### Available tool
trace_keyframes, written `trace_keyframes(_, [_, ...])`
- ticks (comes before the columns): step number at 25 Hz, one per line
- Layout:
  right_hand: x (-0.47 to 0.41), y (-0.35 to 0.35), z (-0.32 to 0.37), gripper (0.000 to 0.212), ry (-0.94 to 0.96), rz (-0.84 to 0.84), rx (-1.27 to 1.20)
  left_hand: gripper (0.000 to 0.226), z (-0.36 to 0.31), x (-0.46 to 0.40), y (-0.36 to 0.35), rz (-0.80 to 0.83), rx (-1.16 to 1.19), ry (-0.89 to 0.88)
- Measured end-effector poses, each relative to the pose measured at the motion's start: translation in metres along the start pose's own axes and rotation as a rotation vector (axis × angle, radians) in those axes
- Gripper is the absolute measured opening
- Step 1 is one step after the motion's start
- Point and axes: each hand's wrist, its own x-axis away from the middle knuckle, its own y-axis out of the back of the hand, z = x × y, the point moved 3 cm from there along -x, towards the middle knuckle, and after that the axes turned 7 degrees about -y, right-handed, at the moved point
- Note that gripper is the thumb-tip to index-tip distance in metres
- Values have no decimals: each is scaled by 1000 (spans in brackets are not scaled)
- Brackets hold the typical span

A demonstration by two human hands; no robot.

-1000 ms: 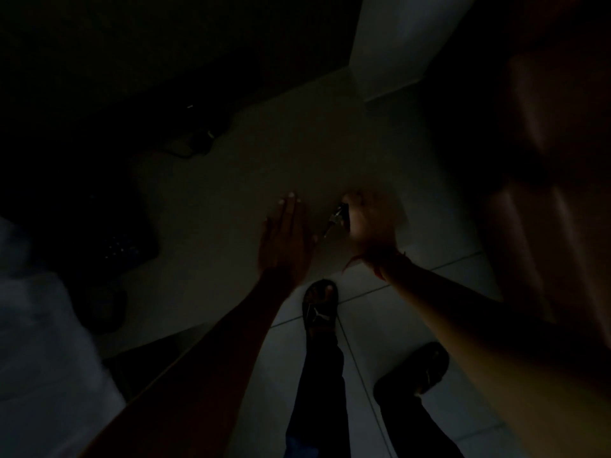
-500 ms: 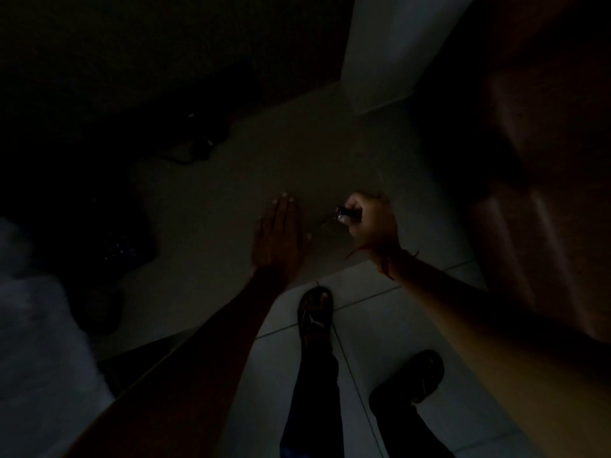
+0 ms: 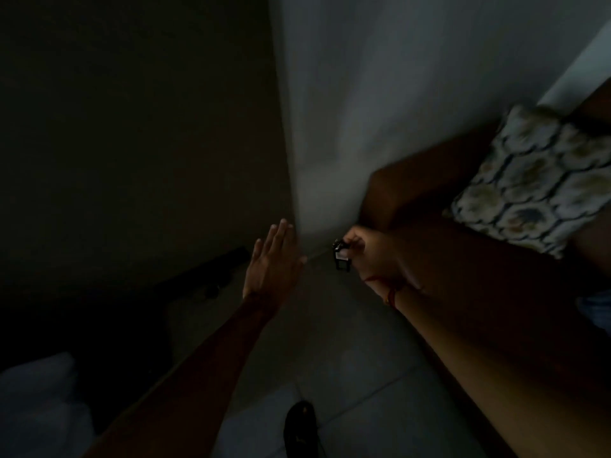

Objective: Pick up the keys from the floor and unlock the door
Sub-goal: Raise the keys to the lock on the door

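The right hand (image 3: 370, 256) pinches the keys (image 3: 341, 256), which hang down at its fingertips, while the left hand (image 3: 272, 259) is flat and empty beside them.

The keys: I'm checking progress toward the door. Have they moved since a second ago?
Yes. The keys, held in the right hand, have come up off the floor; they now hang beside the white wall corner.

Dim room (pale wall (image 3: 380, 110)), patterned cushion (image 3: 532, 180)
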Motion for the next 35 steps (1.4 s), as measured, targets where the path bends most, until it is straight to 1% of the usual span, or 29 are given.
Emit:
trace_keyframes(4, [0,136,94,21,139,-148,-9,74,-93,-41,128,-142,-8,-107])
trace_keyframes(8, [38,300,173,31,317,-278,-19,74,-219,-57,252,-269,11,-262])
trace_keyframes(11, [77,419,211,34,418,-394,18,73,-317,-58,324,-380,-2,-362])
trace_keyframes(15, [128,544,233,32,492,-530,59,72,-439,-51,392,-479,-29,-493])
trace_keyframes(16, [139,565,235,31,499,-550,72,72,-462,-51,402,-492,-31,-518])
trace_keyframes(19, [191,656,218,29,465,-672,95,72,-567,-36,422,-516,-35,-648])
trace_keyframes(25, [275,795,164,25,340,-903,150,71,-735,-16,422,-516,-36,-878])
trace_keyframes(29, [318,864,116,20,275,-1017,188,71,-831,-13,406,-513,-13,-1020])
trace_keyframes(35, [358,954,46,18,114,-1106,221,72,-961,-19,364,-489,27,-1171])
